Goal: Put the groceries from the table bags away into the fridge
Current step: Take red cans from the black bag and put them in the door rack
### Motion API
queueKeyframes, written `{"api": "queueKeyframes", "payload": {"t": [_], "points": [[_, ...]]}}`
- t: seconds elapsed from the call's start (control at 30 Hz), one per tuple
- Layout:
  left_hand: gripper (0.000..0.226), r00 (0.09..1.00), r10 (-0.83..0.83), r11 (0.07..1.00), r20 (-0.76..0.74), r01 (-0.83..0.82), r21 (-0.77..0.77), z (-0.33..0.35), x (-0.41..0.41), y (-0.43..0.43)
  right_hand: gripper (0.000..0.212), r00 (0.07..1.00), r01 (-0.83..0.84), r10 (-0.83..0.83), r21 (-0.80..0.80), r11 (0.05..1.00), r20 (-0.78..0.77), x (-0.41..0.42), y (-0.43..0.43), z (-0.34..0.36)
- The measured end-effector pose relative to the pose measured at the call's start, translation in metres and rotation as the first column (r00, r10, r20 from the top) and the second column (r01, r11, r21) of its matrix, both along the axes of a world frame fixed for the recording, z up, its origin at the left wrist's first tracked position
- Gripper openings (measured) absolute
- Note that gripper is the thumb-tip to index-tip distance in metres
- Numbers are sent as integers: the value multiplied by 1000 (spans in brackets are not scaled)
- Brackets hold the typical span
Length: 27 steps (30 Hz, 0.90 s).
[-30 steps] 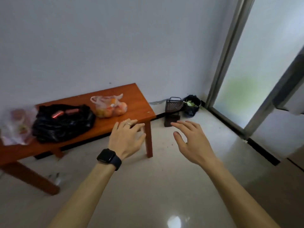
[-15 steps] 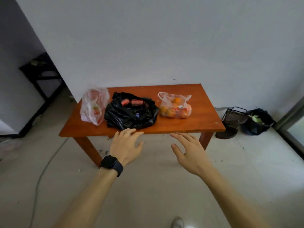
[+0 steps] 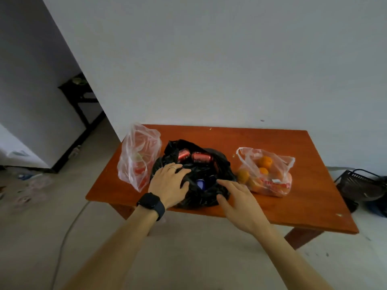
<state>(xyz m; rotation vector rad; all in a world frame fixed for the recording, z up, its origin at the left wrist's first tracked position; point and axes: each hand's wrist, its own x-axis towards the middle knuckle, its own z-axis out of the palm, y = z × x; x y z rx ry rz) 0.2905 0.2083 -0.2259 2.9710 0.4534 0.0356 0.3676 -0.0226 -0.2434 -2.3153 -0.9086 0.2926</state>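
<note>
Bag [image 3: 204, 196] is lying under the left hand [image 3: 169, 184], fingers [image 3: 179, 171] straight on it; right hand [image 3: 240, 204], open, is touching its right side. Cans [image 3: 195, 157] are showing beyond; widening the mouth first should ease lifting

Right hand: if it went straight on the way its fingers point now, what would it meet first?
The black bag. The right hand points up and left at the bag's mouth, so its fingertips would likely meet plastic, then the blue can inside. Depth is unclear; they may touch already.
</note>
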Motion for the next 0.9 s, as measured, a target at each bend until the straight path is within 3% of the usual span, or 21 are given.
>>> {"api": "queueKeyframes", "payload": {"t": [0.23,0.6,0.8,0.9], "points": [[51,998,-34,994,-61,40,98,-7,77,64,53,997,-70,68,-57,996,-31,85,57,-8],[46,938,-195,973,-287,221,62,-78,219,167,57,983,-141,99,-285,948,-154,192,175,-65],[52,819,-303,950,-487,300,-86,-124,277,205,65,976,-206,139,-525,825,-166,245,240,-116],[66,801,-276,953,-532,298,-46,-147,287,228,74,980,-197,142,-641,742,-137,270,253,-138]]}}
